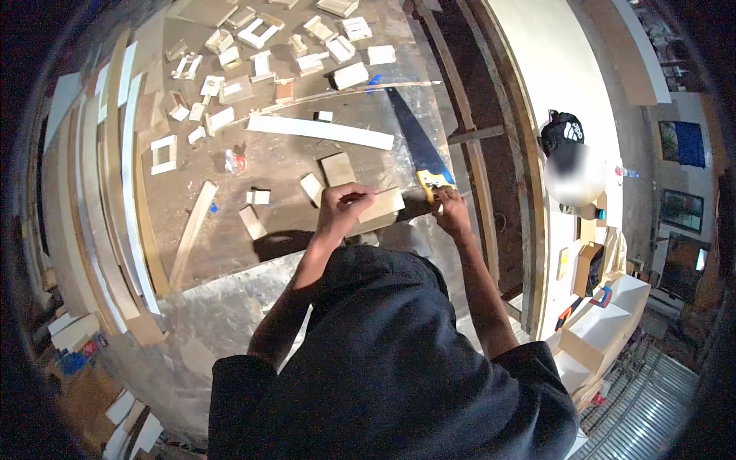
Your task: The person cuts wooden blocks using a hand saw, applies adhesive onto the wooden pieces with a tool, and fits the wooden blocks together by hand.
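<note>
The workshop desk [280, 170] bears one saw [418, 136]; beside it, the left hand [342, 208] pinches one board [388, 203]; the right hand's [451, 210] grip I cannot tell.

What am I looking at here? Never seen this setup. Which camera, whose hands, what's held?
No machine here: it's a person working bare-handed. The single picture comes from a camera worn on their head, looking forward and down, hence the dark sleeves and forearms below. The left hand appears to hold a pale wooden piece. The right hand is at the yellow handle of a saw; whether it grips isn't clear. On the worktop lie a long pale strip and, farther off, many small wooden parts.
</note>
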The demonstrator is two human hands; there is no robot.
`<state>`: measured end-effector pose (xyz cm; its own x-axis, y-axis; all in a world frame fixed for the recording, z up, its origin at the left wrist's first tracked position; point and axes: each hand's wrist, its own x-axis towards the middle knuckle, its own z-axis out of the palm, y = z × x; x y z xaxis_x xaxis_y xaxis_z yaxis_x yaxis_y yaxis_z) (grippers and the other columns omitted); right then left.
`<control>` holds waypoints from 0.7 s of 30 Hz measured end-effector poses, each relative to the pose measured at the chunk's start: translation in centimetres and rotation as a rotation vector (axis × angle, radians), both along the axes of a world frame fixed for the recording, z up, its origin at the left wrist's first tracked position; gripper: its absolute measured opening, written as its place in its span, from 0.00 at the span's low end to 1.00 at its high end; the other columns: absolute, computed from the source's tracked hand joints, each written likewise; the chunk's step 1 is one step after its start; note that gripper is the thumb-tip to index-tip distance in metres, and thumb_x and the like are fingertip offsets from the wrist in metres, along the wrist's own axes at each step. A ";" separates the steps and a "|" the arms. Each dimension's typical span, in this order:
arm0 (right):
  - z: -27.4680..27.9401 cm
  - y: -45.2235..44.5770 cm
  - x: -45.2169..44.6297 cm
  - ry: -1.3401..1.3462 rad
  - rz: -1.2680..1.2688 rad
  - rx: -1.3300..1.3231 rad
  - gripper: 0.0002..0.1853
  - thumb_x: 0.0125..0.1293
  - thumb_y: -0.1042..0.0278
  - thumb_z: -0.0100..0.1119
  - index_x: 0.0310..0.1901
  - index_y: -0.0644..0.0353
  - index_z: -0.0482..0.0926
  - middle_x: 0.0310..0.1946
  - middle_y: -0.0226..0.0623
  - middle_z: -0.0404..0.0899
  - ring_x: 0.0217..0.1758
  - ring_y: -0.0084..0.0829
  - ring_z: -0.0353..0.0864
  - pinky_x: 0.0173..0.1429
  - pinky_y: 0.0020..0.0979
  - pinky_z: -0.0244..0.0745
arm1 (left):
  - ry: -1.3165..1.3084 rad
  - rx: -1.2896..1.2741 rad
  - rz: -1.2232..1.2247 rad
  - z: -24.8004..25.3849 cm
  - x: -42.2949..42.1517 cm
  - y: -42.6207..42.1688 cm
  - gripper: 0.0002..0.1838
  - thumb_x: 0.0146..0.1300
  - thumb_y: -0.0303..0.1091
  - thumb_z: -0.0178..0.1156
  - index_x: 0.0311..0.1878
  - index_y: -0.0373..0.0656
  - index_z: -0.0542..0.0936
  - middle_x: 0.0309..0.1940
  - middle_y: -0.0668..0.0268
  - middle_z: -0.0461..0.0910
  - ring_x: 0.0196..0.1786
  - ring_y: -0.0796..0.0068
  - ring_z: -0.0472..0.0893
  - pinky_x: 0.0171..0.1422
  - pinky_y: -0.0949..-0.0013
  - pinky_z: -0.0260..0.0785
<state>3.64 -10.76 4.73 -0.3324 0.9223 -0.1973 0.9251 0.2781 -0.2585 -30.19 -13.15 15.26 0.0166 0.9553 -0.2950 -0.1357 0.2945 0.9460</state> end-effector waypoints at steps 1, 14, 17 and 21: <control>-1.3 0.5 1.0 0.056 0.044 0.028 0.31 0.52 0.67 0.74 0.59 0.54 0.74 0.56 0.43 0.77 0.58 0.49 0.77 0.58 0.51 0.71 | -0.014 -0.005 0.028 -0.3 1.1 0.3 0.09 0.57 0.26 0.68 0.42 0.37 0.88 0.32 0.69 0.86 0.34 0.84 0.79 0.40 0.78 0.69; -4.6 4.2 8.1 -0.190 0.689 -0.083 0.24 0.61 0.60 0.56 0.59 0.57 0.74 0.55 0.42 0.77 0.62 0.40 0.74 0.60 0.49 0.62 | -0.240 -0.283 0.365 1.6 15.7 1.7 0.04 0.58 0.22 0.68 0.36 0.33 0.87 0.30 0.65 0.86 0.32 0.78 0.82 0.41 0.73 0.73; -5.5 3.6 8.8 0.133 0.516 0.012 0.23 0.59 0.57 0.58 0.53 0.60 0.74 0.48 0.45 0.79 0.56 0.43 0.77 0.61 0.48 0.64 | -0.115 -0.262 0.382 2.9 18.0 2.3 0.05 0.57 0.23 0.69 0.36 0.34 0.87 0.28 0.66 0.86 0.31 0.81 0.81 0.38 0.75 0.72; -1.7 3.6 12.2 0.427 0.416 0.018 0.28 0.53 0.49 0.62 0.49 0.62 0.74 0.45 0.52 0.78 0.48 0.55 0.78 0.54 0.48 0.72 | 0.024 -0.139 0.321 3.4 18.9 3.1 0.05 0.57 0.21 0.69 0.38 0.34 0.88 0.29 0.67 0.86 0.32 0.85 0.80 0.38 0.78 0.69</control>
<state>15.87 -7.18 3.04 -0.7131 0.6995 0.0482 0.5525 0.6029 -0.5756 -11.30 -10.04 18.66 -0.2868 0.8614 -0.4193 -0.2210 0.3664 0.9038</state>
